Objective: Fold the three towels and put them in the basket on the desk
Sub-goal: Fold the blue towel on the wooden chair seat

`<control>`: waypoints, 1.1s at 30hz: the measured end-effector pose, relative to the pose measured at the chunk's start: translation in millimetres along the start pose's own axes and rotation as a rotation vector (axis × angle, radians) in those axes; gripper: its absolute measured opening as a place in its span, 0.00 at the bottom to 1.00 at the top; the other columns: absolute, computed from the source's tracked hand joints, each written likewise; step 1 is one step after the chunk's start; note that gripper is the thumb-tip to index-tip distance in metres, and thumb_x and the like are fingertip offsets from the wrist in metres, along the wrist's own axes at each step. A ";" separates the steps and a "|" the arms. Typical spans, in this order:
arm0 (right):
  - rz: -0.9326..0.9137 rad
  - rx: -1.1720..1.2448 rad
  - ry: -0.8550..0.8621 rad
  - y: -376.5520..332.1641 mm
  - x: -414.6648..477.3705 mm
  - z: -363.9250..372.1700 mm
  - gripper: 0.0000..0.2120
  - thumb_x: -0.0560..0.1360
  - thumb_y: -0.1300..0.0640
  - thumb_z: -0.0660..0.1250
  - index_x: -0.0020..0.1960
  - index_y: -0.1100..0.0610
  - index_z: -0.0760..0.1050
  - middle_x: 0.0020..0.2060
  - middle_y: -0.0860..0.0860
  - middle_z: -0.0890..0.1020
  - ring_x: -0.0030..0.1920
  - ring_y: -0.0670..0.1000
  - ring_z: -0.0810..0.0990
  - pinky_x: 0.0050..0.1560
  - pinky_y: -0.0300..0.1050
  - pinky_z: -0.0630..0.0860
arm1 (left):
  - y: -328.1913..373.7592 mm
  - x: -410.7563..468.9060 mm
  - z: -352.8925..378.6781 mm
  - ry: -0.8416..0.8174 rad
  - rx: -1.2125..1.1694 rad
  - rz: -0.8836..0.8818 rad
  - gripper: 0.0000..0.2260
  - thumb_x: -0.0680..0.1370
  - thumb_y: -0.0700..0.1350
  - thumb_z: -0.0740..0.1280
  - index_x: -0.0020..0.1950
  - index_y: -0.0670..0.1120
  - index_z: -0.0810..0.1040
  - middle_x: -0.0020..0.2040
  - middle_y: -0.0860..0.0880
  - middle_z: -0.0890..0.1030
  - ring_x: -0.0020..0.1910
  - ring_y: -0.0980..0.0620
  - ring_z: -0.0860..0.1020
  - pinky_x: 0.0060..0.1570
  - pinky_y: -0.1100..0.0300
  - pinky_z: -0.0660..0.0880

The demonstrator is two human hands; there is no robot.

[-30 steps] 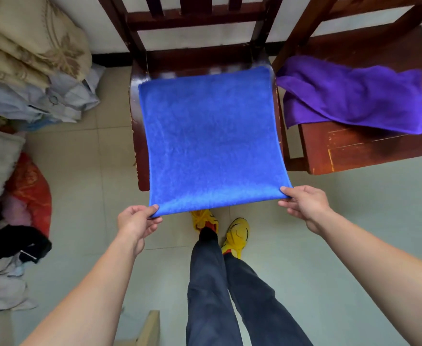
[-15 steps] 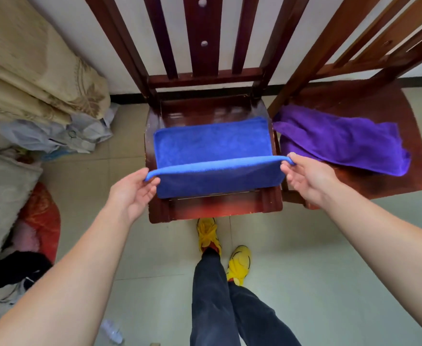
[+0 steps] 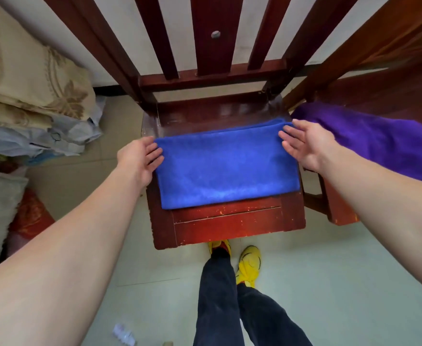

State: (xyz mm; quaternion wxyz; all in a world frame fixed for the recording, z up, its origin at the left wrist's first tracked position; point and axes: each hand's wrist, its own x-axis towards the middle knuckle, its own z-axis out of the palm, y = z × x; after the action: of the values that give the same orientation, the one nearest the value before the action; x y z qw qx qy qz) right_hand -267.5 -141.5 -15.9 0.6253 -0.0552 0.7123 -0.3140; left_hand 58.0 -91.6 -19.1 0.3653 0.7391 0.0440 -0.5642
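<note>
The blue towel (image 3: 226, 168) lies doubled over on the chair seat (image 3: 229, 221), its 2 layers meeting at the far edge. The left hand (image 3: 137, 158) and right hand (image 3: 307, 146) are both flat and relaxed, fingertips touching its short ends near the far corners, gripping nothing. It looks light, soft and limp, so it should sag unless pinched at 2 corners through both layers. The purple towel (image 3: 379, 146) lies loose on the next chair (image 3: 392, 91), just beside; no basket shows
</note>
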 end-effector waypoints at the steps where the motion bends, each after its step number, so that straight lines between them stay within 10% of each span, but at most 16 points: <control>1: -0.073 -0.060 0.060 1.2 -1.3 4.6 0.14 0.78 0.58 0.62 0.64 0.53 0.70 0.52 0.50 0.80 0.48 0.47 0.82 0.38 0.38 0.76 | -2.6 2.9 1.1 0.089 0.102 0.099 0.14 0.77 0.40 0.63 0.62 0.40 0.74 0.51 0.45 0.77 0.45 0.50 0.79 0.43 0.58 0.77; 5: -0.258 -0.365 0.112 20.5 -16.8 43.3 0.13 0.76 0.65 0.64 0.59 0.57 0.74 0.41 0.53 0.80 0.37 0.47 0.79 0.27 0.35 0.70 | -22.2 -5.8 18.6 0.073 0.704 0.533 0.09 0.73 0.39 0.66 0.51 0.48 0.78 0.34 0.52 0.76 0.36 0.50 0.77 0.40 0.57 0.74; 9: -0.033 -0.615 -0.192 49.4 -22.9 78.9 0.08 0.76 0.62 0.66 0.55 0.56 0.77 0.43 0.52 0.82 0.39 0.47 0.81 0.33 0.38 0.69 | -38.2 -2.0 35.0 -0.217 1.071 0.531 0.16 0.75 0.41 0.68 0.62 0.47 0.76 0.37 0.48 0.80 0.44 0.48 0.78 0.46 0.56 0.75; 16: -0.087 -0.173 0.063 -4.9 20.0 56.4 0.07 0.77 0.63 0.62 0.50 0.53 0.76 0.49 0.50 0.84 0.47 0.46 0.84 0.44 0.42 0.77 | -27.7 17.2 30.1 -0.209 0.970 0.458 0.15 0.76 0.41 0.68 0.63 0.46 0.74 0.33 0.51 0.74 0.37 0.50 0.74 0.41 0.58 0.70; 24: 0.072 -0.444 -0.063 73.7 -39.3 34.6 0.05 0.75 0.61 0.67 0.41 0.54 0.78 0.36 0.51 0.82 0.34 0.46 0.82 0.34 0.38 0.74 | -90.9 -24.7 -10.1 -0.164 1.105 0.370 0.05 0.71 0.42 0.71 0.44 0.50 0.77 0.31 0.55 0.76 0.39 0.48 0.78 0.43 0.55 0.76; 33: -0.077 -0.797 0.319 61.0 -19.4 -62.2 0.04 0.68 0.55 0.72 0.37 0.56 0.80 0.37 0.56 0.85 0.33 0.49 0.80 0.39 0.43 0.75 | -98.4 -33.6 -28.5 -0.107 1.403 0.556 0.07 0.74 0.43 0.70 0.50 0.45 0.76 0.42 0.48 0.79 0.45 0.45 0.78 0.41 0.54 0.73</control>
State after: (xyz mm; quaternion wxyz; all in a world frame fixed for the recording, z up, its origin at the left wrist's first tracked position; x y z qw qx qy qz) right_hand -301.8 -60.2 -29.5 0.4249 -0.2698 0.8631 -0.0418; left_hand 21.8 8.6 -35.5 -0.0603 0.7537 -0.5313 -0.3822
